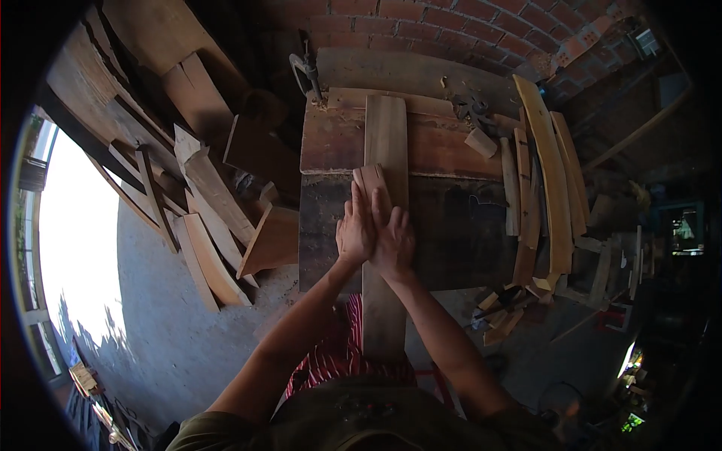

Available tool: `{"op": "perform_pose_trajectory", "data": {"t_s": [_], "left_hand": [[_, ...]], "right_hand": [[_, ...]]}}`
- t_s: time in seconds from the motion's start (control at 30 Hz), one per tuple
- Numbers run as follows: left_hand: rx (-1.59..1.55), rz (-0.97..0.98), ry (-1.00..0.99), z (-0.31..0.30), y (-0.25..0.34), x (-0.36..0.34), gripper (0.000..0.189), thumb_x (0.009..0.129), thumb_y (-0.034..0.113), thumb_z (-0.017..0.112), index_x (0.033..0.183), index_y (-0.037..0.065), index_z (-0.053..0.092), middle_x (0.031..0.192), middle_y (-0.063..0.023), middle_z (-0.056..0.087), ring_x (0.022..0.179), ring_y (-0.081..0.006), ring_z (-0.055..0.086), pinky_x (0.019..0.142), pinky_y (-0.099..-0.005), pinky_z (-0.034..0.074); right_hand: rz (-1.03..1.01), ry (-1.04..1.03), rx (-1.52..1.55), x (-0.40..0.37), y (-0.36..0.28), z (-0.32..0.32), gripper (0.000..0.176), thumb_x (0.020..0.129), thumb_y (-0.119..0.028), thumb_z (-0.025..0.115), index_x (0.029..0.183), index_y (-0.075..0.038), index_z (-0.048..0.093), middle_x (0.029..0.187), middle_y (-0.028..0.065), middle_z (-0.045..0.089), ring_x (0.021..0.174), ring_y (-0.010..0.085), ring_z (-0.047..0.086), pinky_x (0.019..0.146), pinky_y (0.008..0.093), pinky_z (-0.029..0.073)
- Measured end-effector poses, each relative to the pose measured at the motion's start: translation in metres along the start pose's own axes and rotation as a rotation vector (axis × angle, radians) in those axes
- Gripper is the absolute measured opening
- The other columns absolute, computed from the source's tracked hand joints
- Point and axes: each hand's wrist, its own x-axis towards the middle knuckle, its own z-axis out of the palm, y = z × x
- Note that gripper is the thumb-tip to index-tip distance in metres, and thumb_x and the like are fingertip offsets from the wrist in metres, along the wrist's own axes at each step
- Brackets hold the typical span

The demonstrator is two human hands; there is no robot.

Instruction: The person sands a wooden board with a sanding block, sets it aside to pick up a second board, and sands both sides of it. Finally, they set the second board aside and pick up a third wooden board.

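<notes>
A long wooden board (386, 143) runs lengthwise away from me across the workbench, its near end close to my body. On top of it lies a smaller wooden block (369, 177) with a dark line along its far end. My left hand (356, 231) grips the block's left side, index finger stretched forward along it. From the right, my right hand (392, 239) holds the same block, its fingers pointing forward and partly bent. The two hands touch each other, and they hide the near part of the block.
The dark workbench (451, 240) has a reddish plank (444, 150) across its far half. A metal clamp (307, 73) stands at the far left corner. Small offcut (481, 143) and dark metal part (471, 110) lie far right. Boards (545, 173) lean right; more lumber (214, 180) leans left.
</notes>
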Motion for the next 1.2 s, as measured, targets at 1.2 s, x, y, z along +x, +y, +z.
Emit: {"op": "perform_pose_trajectory", "data": {"t_s": [1.2], "left_hand": [[0.313,0.129,-0.193,-0.008,0.080,0.245,0.066,0.098,0.040,0.030,0.152,0.032,-0.007,0.121,-0.0234,0.062,0.110,-0.0417,0.060,0.095,-0.0497,0.043]], "right_hand": [[0.249,0.076,0.180,0.212,0.067,0.028,0.087,0.078,-0.040,0.068,0.150,-0.017,0.024,0.113,0.0238,0.047,0.096,0.0412,0.058,0.076,0.0511,0.053]]}}
